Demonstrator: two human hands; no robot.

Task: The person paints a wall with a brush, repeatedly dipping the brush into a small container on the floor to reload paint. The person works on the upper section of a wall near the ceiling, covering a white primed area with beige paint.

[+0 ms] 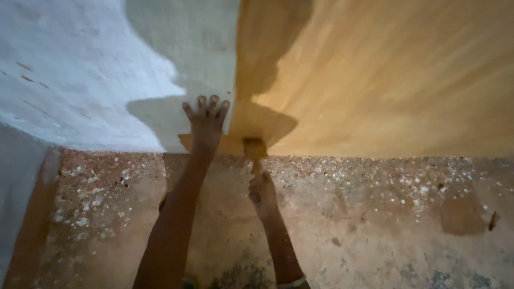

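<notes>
My left hand (205,122) lies flat against the wall with its fingers spread, right at the seam between the white wall part (80,69) and the yellow painted part (385,75). My right hand (262,194) is closed around the handle of a paintbrush (255,150). The brush's yellow-loaded bristles press on the wall's bottom edge, just right of my left wrist. A short yellow stripe runs along the base under my left hand.
The floor (342,225) below the wall is rough, brownish concrete with many white paint flecks near the wall. A grey-white surface (16,187) stands at the far left. Shadows of my arms fall on the wall.
</notes>
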